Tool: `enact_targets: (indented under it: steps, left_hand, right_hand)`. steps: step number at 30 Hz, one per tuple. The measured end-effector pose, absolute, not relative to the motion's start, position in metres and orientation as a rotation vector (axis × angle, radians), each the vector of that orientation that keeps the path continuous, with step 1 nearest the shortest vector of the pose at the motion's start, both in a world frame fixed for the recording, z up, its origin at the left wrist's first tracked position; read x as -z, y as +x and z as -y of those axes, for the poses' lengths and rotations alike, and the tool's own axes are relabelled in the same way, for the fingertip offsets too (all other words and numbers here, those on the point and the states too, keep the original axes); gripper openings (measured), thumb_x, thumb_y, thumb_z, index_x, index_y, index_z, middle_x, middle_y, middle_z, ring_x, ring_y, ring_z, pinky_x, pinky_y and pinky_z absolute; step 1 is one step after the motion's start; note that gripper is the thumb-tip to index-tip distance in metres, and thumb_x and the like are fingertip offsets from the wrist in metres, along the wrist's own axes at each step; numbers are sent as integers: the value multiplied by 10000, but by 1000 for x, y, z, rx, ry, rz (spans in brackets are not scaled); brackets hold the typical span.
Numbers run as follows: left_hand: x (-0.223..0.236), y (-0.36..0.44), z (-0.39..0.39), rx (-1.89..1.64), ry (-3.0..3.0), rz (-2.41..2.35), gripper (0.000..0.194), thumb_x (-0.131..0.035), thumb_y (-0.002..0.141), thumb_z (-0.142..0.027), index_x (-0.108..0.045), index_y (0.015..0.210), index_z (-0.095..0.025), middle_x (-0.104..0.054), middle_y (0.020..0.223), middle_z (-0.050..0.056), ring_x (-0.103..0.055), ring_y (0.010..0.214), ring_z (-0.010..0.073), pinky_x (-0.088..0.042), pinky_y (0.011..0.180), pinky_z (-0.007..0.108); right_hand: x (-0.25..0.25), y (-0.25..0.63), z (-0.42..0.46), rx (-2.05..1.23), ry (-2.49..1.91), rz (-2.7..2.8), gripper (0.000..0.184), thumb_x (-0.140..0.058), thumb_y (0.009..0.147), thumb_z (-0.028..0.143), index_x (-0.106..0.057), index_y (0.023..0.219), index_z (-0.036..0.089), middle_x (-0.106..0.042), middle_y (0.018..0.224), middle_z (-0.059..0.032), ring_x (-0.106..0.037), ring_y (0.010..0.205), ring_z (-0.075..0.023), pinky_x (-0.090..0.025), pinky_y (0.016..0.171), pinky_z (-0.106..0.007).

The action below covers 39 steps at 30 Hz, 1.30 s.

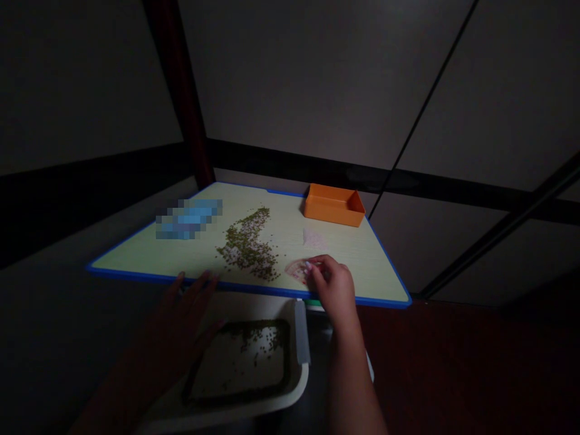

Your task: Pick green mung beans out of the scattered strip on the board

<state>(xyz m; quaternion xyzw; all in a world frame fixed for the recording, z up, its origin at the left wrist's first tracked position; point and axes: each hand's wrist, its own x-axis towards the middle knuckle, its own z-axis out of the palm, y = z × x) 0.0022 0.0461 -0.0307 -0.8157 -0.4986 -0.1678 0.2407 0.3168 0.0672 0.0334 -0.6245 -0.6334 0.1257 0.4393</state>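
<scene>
Partly under right hand (335, 284) — patterned piece (295, 269), clear of left hand (190, 309).

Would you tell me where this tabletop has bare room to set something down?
Bare room lies right of the right hand, before the orange tray, along the blue edge; also between the blurred blue item and left hand. The middle is crowded: green grains, a pale item, a pinkish item.

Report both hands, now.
Left hand: open, fingers spread at the table's near edge.
Right hand: fingers bent at the patterned piece; whether gripping, cannot be told.
</scene>
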Motion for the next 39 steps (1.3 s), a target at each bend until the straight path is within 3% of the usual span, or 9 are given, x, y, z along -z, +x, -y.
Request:
enact_targets:
  steps: [8, 15, 23, 33, 39]
  left_hand:
    - [33, 1, -49, 459, -2240, 1322, 754, -345, 923, -598, -314, 1529, -149, -541, 1507, 170, -485, 1409, 339, -378, 1170, 553]
    - [26, 5, -46, 488, -2281, 1308, 708, -324, 940, -530, -288, 1540, -156, -572, 1480, 160, -515, 1384, 308, -352, 1190, 531]
    - [31, 4, -47, 550, -2183, 1316, 717, -359, 918, -577, -384, 1500, -159, -582, 1471, 149, -424, 1438, 378, -432, 1099, 534]
    - [21, 8, -45, 442, -2194, 1272, 669, -233, 952, -523, -396, 1486, -155, -633, 1409, 149, -558, 1326, 316, -446, 1088, 526]
    - [15, 10, -42, 463, -2206, 1304, 630, -272, 945, -519, -463, 1447, -191, -643, 1402, 125, -556, 1337, 315, -458, 1094, 526]
  right_hand:
    - [-32, 311, -67, -361, -1468, 1593, 117, -623, 899, 230, -739, 908, 230, -763, 801, -21, -654, 773, -209, -446, 756, -301]
    - [-34, 308, -64, -345, -1449, 1636, 117, -628, 902, 211, -744, 907, 231, -768, 830, -19, -651, 793, -205, -433, 816, -318]
    - [-34, 304, -67, -320, -1481, 1630, 110, -621, 909, 204, -729, 903, 226, -772, 823, -20, -668, 788, -202, -438, 808, -311]
    - [-36, 305, -69, -303, -1530, 1623, 97, -628, 918, 218, -725, 922, 216, -776, 810, -16, -676, 774, -202, -415, 793, -297]
    - [-38, 295, -71, -183, -1615, 1682, 104, -622, 932, 227, -725, 946, 217, -788, 866, -37, -682, 817, -210, -380, 861, -319]
